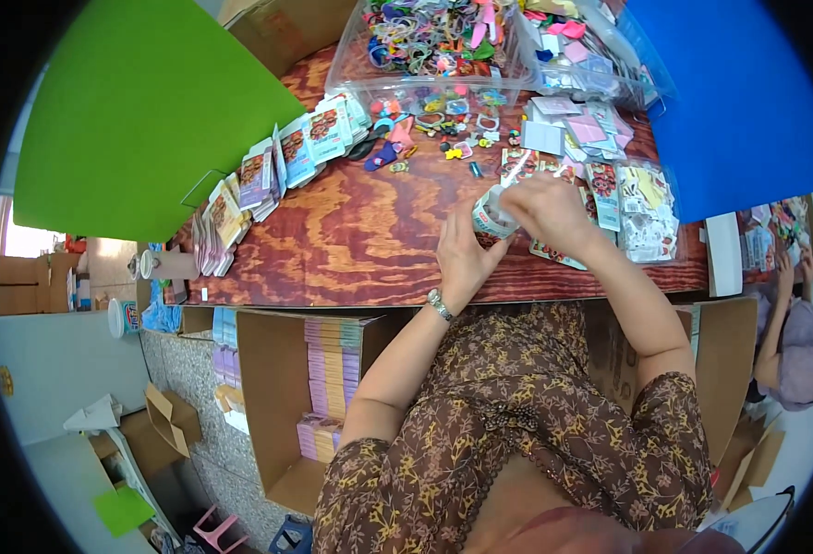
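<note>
- Across the middle of the scene stretches a red-brown wood-grain table (pixel 360 249), its near edge in front of the person's floral brown garment (pixel 527 397).
- On the far left stands a green panel (pixel 148 120), tilted beside the table.
- On the far right, a blue panel (pixel 748 102) faces it from the other side.
- Below the near edge, left of the person, sits an open cardboard box (pixel 282 397) with stacked pastel packs (pixel 328 374) inside.
- At the far side of the table, a clear bin (pixel 434 86) is heaped with many-coloured small items; another full one stands just to its right.
- Along the left side runs an overlapping row of printed packets (pixel 254 180), reaching toward the clear bin.
- Right of centre, near the table's near edge, the right hand (pixel 550 212) bends over a small packet's mouth; its fingertips are hidden, so I cannot tell whether they grip anything.
- Just left of it, the left hand (pixel 465 257) grasps that packet, fingers and thumb around its lower part.
- Between both hands, the small white-and-teal packet (pixel 490 220) is tilted above the table.
- On the left wrist is a silvery watch (pixel 438 303).
- Beyond the hands lie scattered colourful trinkets (pixel 453 153).
</note>
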The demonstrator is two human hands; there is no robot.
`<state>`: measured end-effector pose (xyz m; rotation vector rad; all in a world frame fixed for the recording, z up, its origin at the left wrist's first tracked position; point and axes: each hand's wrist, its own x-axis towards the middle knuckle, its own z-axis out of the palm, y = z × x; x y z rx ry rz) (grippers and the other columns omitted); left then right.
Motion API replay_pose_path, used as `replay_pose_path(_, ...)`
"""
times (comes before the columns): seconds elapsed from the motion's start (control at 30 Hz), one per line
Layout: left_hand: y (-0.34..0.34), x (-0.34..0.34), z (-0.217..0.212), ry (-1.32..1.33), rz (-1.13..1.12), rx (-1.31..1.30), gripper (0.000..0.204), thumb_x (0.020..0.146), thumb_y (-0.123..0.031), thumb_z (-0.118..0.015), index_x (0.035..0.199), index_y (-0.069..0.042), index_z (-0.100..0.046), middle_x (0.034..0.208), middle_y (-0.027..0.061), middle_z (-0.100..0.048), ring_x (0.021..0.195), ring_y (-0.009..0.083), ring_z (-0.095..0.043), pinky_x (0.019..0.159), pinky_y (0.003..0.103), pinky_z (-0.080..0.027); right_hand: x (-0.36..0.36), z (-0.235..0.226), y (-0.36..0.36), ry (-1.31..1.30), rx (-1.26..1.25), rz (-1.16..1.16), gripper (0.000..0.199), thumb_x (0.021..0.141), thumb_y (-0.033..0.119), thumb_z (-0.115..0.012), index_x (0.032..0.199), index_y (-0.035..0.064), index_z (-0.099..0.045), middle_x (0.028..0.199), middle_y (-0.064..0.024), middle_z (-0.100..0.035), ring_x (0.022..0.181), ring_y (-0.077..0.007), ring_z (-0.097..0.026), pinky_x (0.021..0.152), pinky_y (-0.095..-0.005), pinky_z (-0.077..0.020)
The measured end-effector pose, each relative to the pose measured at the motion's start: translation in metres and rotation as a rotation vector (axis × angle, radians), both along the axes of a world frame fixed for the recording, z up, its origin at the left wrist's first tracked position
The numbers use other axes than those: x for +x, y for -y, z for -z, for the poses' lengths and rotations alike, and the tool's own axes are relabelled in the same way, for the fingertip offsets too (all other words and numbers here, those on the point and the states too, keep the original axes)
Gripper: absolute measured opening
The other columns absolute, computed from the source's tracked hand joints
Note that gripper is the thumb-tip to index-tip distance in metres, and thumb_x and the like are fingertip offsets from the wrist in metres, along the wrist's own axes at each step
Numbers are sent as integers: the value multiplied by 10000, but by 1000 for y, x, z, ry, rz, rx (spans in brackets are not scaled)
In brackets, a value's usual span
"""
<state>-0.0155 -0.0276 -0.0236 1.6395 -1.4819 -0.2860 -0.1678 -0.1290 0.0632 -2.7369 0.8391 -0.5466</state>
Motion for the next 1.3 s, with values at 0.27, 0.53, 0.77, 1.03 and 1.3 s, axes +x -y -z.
replay_pose_path(0.27, -13, 12, -1, -142, -93, -60, 919, 708, -230, -895, 1443, -43, -376, 1183, 217, -606, 1053, 407, -632, 857, 462, -536, 13, 11, -15, 351, -12, -90, 404, 824, 130, -775, 1210, 86, -663, 1185, -117, -664, 1009, -319, -673, 845, -415, -562)
replay_pose_path(0.53, -15, 17, 24, -221, -135, -136, 854, 711, -215, -901, 1399, -104, -406, 1167, 188, -608, 1025, 378, -653, 797, 443, -553, 31, 57, -53, 599, 354, 175, 256, 883, 85, -735, 1135, 48, -715, 1198, -122, -664, 983, -271, -700, 807, -363, -570)
replay_pose_path(0.77, -37, 44, 39, -200, -11, -73, 742, 758, -189, -880, 1358, -116, -449, 1210, 144, -611, 1109, 313, -613, 907, 413, -504, 25, 77, -49, 453, 406, -58, 246, 910, 38, -686, 1154, 53, -712, 1019, -144, -676, 902, -287, -691, 752, -376, -547)
replay_pose_path(1.03, -45, 70, 39, -251, 209, -140, 391, 797, -20, -805, 1133, -47, -606, 1091, 150, -678, 894, 298, -697, 720, 359, -570, 19, 71, -26, 287, 236, -359, 239, 907, 16, -681, 1145, 37, -687, 1197, -164, -679, 1084, -331, -668, 898, -387, -540)
replay_pose_path(1.3, -42, 81, 22, -52, 322, -195, 313, 795, 33, -777, 1065, -29, -631, 1031, 150, -685, 894, 303, -696, 719, 356, -572, 27, 50, -33, 369, 757, -97, 316, 915, 2, -659, 1221, 76, -635, 1203, -144, -676, 1046, -336, -680, 855, -399, -561)
